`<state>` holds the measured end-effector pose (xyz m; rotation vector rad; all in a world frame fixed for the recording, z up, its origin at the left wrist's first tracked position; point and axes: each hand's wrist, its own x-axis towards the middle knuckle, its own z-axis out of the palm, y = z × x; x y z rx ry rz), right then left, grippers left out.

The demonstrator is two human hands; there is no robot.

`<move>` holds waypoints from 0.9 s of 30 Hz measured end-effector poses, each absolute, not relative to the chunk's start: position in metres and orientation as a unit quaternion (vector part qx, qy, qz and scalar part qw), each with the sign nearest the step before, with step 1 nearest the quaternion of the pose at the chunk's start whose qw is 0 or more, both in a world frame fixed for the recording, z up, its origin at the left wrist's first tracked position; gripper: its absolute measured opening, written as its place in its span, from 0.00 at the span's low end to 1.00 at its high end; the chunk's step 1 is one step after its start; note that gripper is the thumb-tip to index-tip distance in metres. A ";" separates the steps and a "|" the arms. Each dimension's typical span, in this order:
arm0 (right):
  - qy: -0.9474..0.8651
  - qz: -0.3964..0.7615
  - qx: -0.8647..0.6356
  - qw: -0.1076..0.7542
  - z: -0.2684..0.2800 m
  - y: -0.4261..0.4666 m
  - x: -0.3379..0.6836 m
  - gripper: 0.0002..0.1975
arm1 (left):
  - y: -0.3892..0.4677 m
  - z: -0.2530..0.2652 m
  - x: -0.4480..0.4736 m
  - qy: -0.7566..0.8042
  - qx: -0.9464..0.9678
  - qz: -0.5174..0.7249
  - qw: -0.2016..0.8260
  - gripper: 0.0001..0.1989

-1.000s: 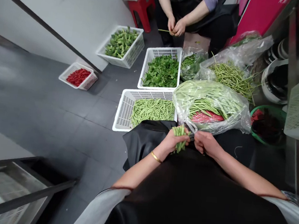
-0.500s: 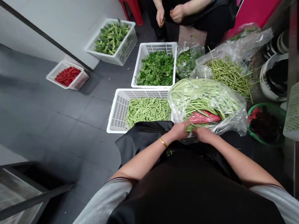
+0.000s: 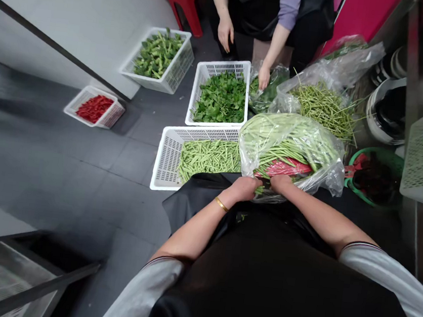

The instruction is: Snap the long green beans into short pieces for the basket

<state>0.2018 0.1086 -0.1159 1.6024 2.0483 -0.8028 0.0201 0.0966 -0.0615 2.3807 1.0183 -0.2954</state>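
My left hand (image 3: 244,188), with a gold bracelet at its wrist, is closed around long beans (image 3: 259,190) whose green ends poke out at the fingertips. Just right of it, my right hand (image 3: 281,182) is curled at the mouth of a clear plastic bag (image 3: 334,175); what its fingers hold, if anything, is hidden. Long uncut beans (image 3: 289,149) fill the bag, with a red wrapper (image 3: 281,167) among them. To the left, a white basket (image 3: 165,161) contains short cut bean pieces (image 3: 211,158).
A white basket of leafy greens (image 3: 222,98) stands beyond the beans. Opposite me, a co-worker's hand (image 3: 264,77) reaches into a bag of greens. A basket of red peppers (image 3: 94,108) and one of green stalks (image 3: 158,53) stand left. A green basin (image 3: 375,177) sits right.
My hands have moved slightly apart, the left one shifting a little left. The co-worker's hands have separated, and one has reached down into the bag of greens.
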 end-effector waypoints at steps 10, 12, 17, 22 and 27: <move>0.780 -0.169 0.566 0.207 -0.113 0.089 0.195 0.21 | 0.094 -0.065 0.015 0.378 0.888 -0.053 0.255 0.14; 0.779 -0.163 0.569 0.207 -0.113 0.089 0.196 0.21 | 0.094 -0.064 0.014 0.387 0.884 -0.045 0.260 0.14; 0.799 -0.194 0.527 0.214 -0.111 0.091 0.205 0.23 | 0.094 -0.062 0.014 0.380 0.887 -0.006 0.261 0.15; 0.780 -0.212 0.532 0.252 -0.116 0.089 0.207 0.24 | 0.092 -0.066 0.016 0.372 0.892 -0.004 0.257 0.13; 0.784 -0.234 0.515 0.256 -0.120 0.091 0.215 0.28 | 0.092 -0.068 0.018 0.372 0.888 0.004 0.271 0.13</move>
